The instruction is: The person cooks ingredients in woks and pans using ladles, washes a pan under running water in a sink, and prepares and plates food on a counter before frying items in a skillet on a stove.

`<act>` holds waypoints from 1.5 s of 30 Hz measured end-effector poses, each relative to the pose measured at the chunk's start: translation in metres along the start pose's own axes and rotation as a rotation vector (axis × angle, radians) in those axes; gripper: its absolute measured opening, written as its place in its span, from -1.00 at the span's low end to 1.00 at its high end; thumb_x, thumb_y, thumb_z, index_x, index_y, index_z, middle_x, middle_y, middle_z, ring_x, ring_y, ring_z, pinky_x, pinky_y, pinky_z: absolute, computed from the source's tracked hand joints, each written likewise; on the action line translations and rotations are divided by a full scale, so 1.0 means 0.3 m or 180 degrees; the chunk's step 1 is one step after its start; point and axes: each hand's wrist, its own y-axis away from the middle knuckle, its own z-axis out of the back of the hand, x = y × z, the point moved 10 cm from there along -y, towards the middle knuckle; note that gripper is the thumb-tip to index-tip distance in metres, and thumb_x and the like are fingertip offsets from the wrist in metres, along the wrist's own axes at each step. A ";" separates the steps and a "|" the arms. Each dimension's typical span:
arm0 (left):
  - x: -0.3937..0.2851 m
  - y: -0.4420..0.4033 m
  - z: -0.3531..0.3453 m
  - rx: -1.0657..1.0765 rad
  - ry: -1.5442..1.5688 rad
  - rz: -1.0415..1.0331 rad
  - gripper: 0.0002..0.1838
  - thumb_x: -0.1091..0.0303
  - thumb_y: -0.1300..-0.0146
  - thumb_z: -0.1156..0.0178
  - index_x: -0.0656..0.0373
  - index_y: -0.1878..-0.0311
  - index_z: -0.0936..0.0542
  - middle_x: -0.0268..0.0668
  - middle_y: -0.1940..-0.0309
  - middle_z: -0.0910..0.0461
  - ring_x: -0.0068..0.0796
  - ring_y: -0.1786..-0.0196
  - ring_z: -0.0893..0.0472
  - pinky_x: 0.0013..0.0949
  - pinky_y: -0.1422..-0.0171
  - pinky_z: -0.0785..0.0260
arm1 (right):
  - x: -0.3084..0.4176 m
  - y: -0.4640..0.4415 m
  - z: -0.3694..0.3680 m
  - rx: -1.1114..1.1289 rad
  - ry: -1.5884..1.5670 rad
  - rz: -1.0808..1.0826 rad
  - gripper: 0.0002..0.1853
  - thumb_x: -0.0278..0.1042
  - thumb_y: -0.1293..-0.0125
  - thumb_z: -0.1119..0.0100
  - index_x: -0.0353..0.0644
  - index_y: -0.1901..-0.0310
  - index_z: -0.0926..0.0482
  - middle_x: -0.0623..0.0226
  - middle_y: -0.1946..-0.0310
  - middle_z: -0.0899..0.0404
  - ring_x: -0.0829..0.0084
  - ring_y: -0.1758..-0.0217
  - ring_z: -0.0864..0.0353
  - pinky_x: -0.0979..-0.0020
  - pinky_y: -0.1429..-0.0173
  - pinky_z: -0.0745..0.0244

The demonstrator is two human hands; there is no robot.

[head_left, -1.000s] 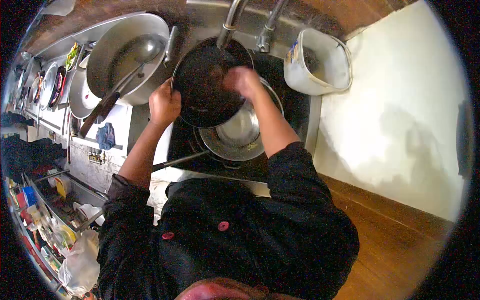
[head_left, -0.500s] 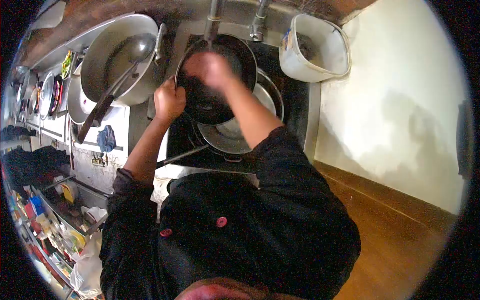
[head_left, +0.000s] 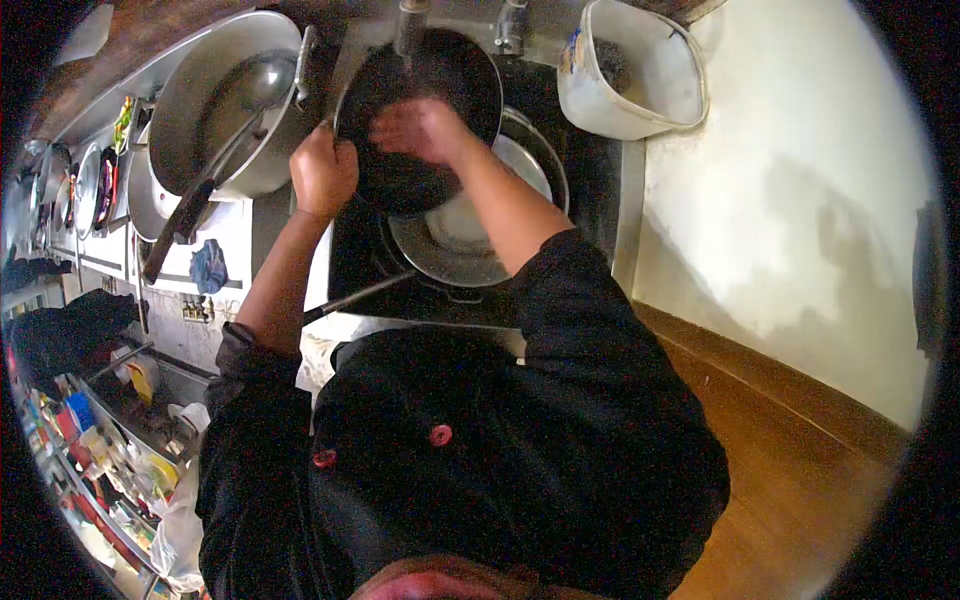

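Firmly, my left hand (head_left: 325, 172) is clenched on the left edge of a dark pan (head_left: 445, 75), round and shallow, its inside a dull black. My right hand (head_left: 422, 130) is over the pan's inside, fingers stretched and a little blurred; I cannot tell whether it grips anything under the palm. My left forearm runs up almost straight, thumb side at the rim, while my right forearm slants in from the lower right.

Just beyond the pan's far edge, a metal tap (head_left: 410, 28) points down at it, with another fitting (head_left: 510, 30) to the right. Nearer my body, a shiny metal pan (head_left: 455, 240) sits lower in the dark sink (head_left: 630, 215), partly hidden by the dark pan and my right forearm; its long handle points left. To the right stands a white plastic tub (head_left: 640, 118). On the left, a big dull-metal pot (head_left: 285, 150) holds a ladle (head_left: 235, 148), its dark handle jutting over the rim toward me.
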 end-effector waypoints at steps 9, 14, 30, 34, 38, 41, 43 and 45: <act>-0.001 0.041 0.003 0.0598 0.0111 0.0275 -0.63 0.40 0.02 -0.04 0.19 0.07 -0.52 0.02 0.38 -0.55 0.03 0.32 -0.56 -0.13 0.22 -0.42 | 0.160 -0.016 -0.019 -0.0051 -0.0466 0.0642 -0.66 -0.26 -0.26 0.21 -0.35 0.15 -0.47 -0.04 0.21 -0.56 0.00 0.12 -0.56 0.00 0.01 -0.45; -0.059 0.044 0.138 -0.0360 -0.0226 -0.0246 -0.63 0.41 0.03 -0.05 0.22 0.07 -0.51 -0.03 0.49 -0.53 0.00 0.42 -0.53 -0.10 0.29 -0.41 | -0.180 0.029 0.194 -0.0107 0.1632 -0.0528 -0.72 -0.31 -0.18 -0.04 -0.26 0.13 -0.53 0.11 0.25 -0.59 0.25 0.25 -0.59 0.25 0.10 -0.49; 0.054 0.411 0.583 0.0120 -0.0924 0.0615 -0.56 0.46 0.14 -0.10 0.27 0.07 -0.45 -0.06 0.46 -0.53 -0.06 0.37 -0.54 -0.10 0.31 -0.40 | 0.467 -0.011 -0.395 -0.1405 0.3158 0.2166 -0.75 -0.27 -0.15 -0.16 -0.33 0.44 -0.46 0.25 0.59 -0.53 0.40 0.74 -0.51 0.45 0.63 -0.43; -0.011 0.542 0.681 -0.0506 -0.0744 0.0217 -0.52 0.49 0.19 -0.13 0.27 0.05 -0.43 -0.07 0.42 -0.53 -0.08 0.35 -0.54 -0.13 0.28 -0.41 | 0.182 -0.189 -0.180 -0.1052 -0.0652 0.1705 -0.67 -0.35 -0.16 0.04 -0.36 0.07 -0.31 0.14 0.31 -0.45 0.18 0.31 -0.54 0.18 0.30 -0.57; 0.017 0.610 0.723 -0.0449 -0.0777 0.0433 -0.54 0.48 0.16 -0.13 0.28 0.07 -0.43 -0.10 0.44 -0.53 -0.09 0.35 -0.54 -0.15 0.27 -0.43 | 0.028 -0.378 -0.206 -0.0447 -0.1112 0.1127 -0.74 -0.25 -0.29 0.19 -0.12 0.45 -0.46 0.37 0.59 -0.48 0.48 0.56 -0.43 0.46 0.61 -0.25; 0.069 0.654 0.746 -0.0328 -0.0611 0.0774 -0.54 0.47 0.14 -0.12 0.29 0.05 -0.43 -0.10 0.44 -0.53 -0.10 0.35 -0.54 -0.16 0.28 -0.43 | 0.044 -0.330 -0.352 -0.0211 -0.0682 0.1164 -0.75 -0.09 -0.28 0.11 -0.06 0.31 -0.46 0.49 0.54 -0.46 0.51 0.59 -0.35 0.51 0.62 -0.14; 0.077 0.688 0.739 -0.0443 -0.0552 0.0570 -0.53 0.47 0.12 -0.10 0.35 0.03 -0.42 -0.09 0.47 -0.52 -0.13 0.40 -0.52 -0.19 0.26 -0.41 | 0.075 -0.309 -0.313 -0.0574 0.0458 0.0855 -0.52 0.27 -0.17 -0.01 -0.03 0.22 -0.44 0.42 0.44 -0.48 0.44 0.47 -0.41 0.43 0.50 -0.22; 0.047 0.701 0.745 -0.0663 -0.0468 0.0054 -0.53 0.44 0.11 -0.10 0.38 0.04 -0.42 -0.11 0.46 -0.51 -0.18 0.41 -0.51 -0.23 0.28 -0.39 | 0.138 -0.273 -0.281 -0.0161 0.1513 0.0670 -0.38 0.33 -0.13 -0.01 -0.11 0.07 -0.39 0.19 0.18 -0.48 0.25 0.14 -0.48 0.20 0.21 -0.36</act>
